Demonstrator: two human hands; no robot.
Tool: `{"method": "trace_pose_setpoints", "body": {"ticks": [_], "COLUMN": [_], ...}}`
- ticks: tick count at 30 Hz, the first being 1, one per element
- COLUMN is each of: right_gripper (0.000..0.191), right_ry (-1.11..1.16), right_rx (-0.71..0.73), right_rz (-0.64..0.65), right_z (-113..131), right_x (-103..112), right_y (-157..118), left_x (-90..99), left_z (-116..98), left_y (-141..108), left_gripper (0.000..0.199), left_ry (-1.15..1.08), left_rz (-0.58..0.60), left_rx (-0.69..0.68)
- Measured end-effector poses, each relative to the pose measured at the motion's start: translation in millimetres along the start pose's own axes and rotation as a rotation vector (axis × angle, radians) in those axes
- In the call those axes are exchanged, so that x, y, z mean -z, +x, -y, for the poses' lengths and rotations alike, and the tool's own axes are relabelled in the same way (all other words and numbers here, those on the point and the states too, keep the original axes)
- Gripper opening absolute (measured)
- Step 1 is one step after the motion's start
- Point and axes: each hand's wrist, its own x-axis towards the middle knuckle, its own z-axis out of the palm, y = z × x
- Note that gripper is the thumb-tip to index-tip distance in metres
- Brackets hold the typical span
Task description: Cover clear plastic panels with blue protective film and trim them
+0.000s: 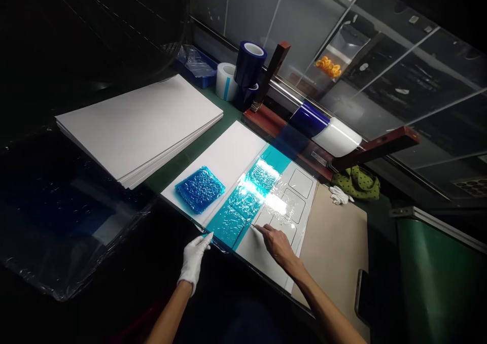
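Note:
My left hand [196,260], in a white glove, pinches the near corner of a strip of clear blue film [228,221]. The film looks teal, wrinkled and shiny, and it stretches from a roll at the back over white sheets. My bare right hand [279,245] rests low over the sheet printed with rounded outlines [297,202]. Its index finger points along the film's right edge and the other fingers are curled; a thin tip shows at the fingertip, too small to name. Left of the strip lies a stack of small dark-blue film-covered pieces [200,189].
A thick stack of white sheets [140,121] lies at left. Behind stand tape rolls [249,62] and a blue tray [205,72]. The film roll [310,118] sits on a wooden stand [272,77]. Brown board [338,232], a white glove [340,195] and a phone [361,293] are at right.

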Motion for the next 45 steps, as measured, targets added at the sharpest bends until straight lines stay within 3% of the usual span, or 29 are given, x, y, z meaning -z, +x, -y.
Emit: {"method": "trace_pose_setpoints", "body": {"ticks": [4, 9, 13, 17, 22, 26, 31, 35, 37, 41, 45], "right_gripper": [0.052, 0.047, 0.044, 0.043, 0.04, 0.039, 0.039, 0.039, 0.038, 0.04, 0.041], "right_ry": [0.044, 0.256, 0.42, 0.559, 0.667, 0.699, 0.702, 0.682, 0.677, 0.643, 0.629], "right_rx": [-0.063, -0.095, -0.095, -0.084, -0.063, -0.036, -0.007, -0.007, -0.018, -0.009, 0.002], "right_rz": [0.006, -0.095, -0.194, -0.281, -0.404, -0.437, -0.486, -0.541, -0.538, -0.517, -0.516], "right_z": [-16.0, -19.9, -15.0, -18.6, -30.9, -33.0, -33.9, -36.8, -37.7, -38.2, -38.7], "right_x": [-12.3, -27.4, -33.3, -39.6, -51.6, -56.0, -57.4, -55.0, -51.8, -43.7, -33.5], "right_y": [-32.8, -64.9, -81.4, -90.5, -91.9, -87.6, -82.7, -80.0, -77.6, -68.7, -56.1], "left_x": [-5.4, -12.8, -22.5, -19.7, 13.9, 35.1, 39.0, 37.8, 37.5, 41.8, 58.1], "left_z": [-3.8, -13.8, -15.1, -10.4, -22.6, -53.8, -95.3, -113.3, -117.3, -121.4, -123.8], "left_y": [-7.6, -25.7, -32.6, -33.1, -29.4, 3.0, 49.8, 67.4, 72.9, 76.4, 59.1], "left_gripper": [0.045, 0.041, 0.038, 0.039, 0.041, 0.051, 0.057, 0.04, 0.036, 0.052, 0.055], "left_ry": [-0.037, -0.053, -0.06, -0.045, -0.056, -0.095, -0.08, 0.008, 0.069, 0.233, 0.488], "left_rz": [-0.055, -0.071, -0.025, -0.069, -0.125, -0.174, -0.212, -0.21, -0.211, -0.251, -0.344], "left_rx": [-0.041, -0.106, -0.165, -0.198, -0.228, -0.268, -0.301, -0.313, -0.32, -0.332, -0.392]}}
